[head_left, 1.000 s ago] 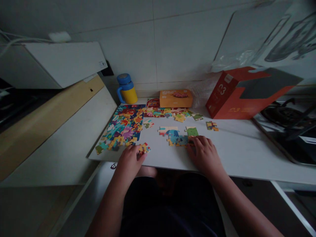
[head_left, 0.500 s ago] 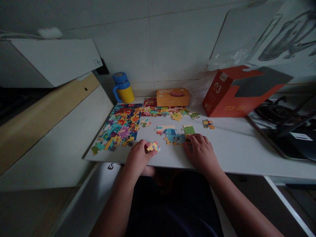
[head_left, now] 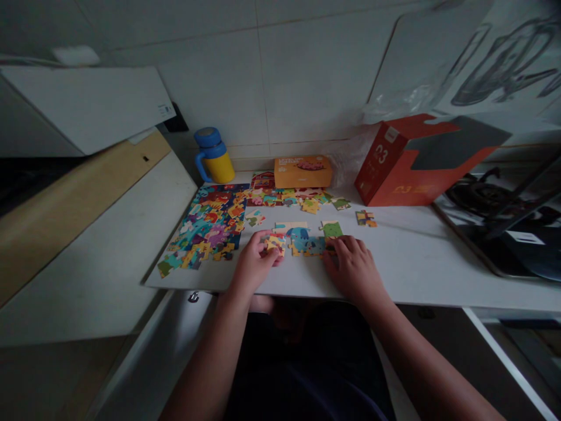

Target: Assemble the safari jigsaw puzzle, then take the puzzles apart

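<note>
Brought rightward since a second ago, a yellow-and-red puzzle piece (head_left: pixel 277 243) sits pinched between thumb and fingers of a person's left hand (head_left: pixel 253 261), just left of a partly joined elephant puzzle (head_left: pixel 300 238) on a white table (head_left: pixel 416 251). That section lies between the two hands, where the right hand (head_left: pixel 357 268), fingers bent, rests over its lower right end; whether those fingers grip a piece cannot be told. Farther left, loose pieces (head_left: pixel 209 225) crowd a dark blue board (head_left: pixel 237 240); another lone piece (head_left: pixel 366 218) lies beyond the right hand.
</note>
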`<act>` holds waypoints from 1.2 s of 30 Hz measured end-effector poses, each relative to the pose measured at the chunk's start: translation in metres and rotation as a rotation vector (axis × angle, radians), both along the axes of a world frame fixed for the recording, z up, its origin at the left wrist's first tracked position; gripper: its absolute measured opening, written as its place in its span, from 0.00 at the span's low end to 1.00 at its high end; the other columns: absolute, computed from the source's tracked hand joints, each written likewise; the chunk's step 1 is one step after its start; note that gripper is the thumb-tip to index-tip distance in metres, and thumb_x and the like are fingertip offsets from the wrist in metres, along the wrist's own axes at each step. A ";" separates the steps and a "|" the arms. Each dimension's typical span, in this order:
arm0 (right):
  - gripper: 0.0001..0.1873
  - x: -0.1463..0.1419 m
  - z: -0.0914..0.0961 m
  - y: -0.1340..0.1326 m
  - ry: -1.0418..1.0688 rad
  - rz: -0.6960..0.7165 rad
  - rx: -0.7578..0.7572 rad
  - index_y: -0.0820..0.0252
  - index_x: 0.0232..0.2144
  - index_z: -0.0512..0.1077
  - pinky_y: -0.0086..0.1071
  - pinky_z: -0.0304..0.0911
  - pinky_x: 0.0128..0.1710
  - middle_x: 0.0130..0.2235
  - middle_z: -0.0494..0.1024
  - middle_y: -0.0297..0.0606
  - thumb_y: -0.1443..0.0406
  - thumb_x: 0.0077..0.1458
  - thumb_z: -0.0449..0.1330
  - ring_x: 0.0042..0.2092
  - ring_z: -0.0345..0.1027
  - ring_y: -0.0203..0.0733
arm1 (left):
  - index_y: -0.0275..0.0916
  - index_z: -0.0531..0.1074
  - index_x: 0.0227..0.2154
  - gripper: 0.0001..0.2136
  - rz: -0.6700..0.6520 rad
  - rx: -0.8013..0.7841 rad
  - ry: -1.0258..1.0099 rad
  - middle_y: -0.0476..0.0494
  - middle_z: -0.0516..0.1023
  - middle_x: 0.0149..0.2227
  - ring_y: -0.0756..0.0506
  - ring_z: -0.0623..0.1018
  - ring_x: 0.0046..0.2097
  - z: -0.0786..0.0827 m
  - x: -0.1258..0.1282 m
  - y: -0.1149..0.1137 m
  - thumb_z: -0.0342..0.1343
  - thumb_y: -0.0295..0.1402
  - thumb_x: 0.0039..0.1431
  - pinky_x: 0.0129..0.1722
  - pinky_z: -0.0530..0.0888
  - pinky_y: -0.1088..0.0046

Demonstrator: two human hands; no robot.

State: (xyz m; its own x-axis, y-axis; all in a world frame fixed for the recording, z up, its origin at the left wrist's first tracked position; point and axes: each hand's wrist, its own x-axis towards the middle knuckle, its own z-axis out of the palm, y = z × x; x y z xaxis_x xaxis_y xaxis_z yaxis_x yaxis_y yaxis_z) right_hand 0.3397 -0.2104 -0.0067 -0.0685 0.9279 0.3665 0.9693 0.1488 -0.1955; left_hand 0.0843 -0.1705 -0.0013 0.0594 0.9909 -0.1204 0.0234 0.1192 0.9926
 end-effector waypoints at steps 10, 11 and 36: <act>0.14 -0.001 0.003 -0.001 0.004 -0.002 0.003 0.59 0.53 0.73 0.45 0.65 0.51 0.53 0.77 0.48 0.61 0.69 0.59 0.54 0.67 0.55 | 0.43 0.67 0.43 0.16 0.004 0.106 0.192 0.45 0.85 0.37 0.45 0.84 0.33 -0.019 0.008 0.017 0.67 0.40 0.59 0.32 0.80 0.72; 0.14 -0.001 0.003 -0.001 0.001 -0.003 0.002 0.59 0.53 0.73 0.45 0.65 0.51 0.53 0.77 0.48 0.61 0.69 0.59 0.54 0.67 0.55 | 0.43 0.67 0.41 0.15 0.013 0.112 0.217 0.46 0.85 0.36 0.45 0.84 0.33 -0.020 0.008 0.017 0.67 0.41 0.59 0.31 0.79 0.72; 0.16 0.001 0.000 0.000 -0.003 -0.001 -0.003 0.59 0.54 0.73 0.45 0.64 0.50 0.53 0.76 0.48 0.59 0.69 0.57 0.53 0.66 0.56 | 0.41 0.77 0.35 0.02 -0.030 0.463 0.925 0.42 0.76 0.43 0.43 0.79 0.44 0.014 0.019 0.009 0.65 0.30 0.63 0.48 0.75 0.65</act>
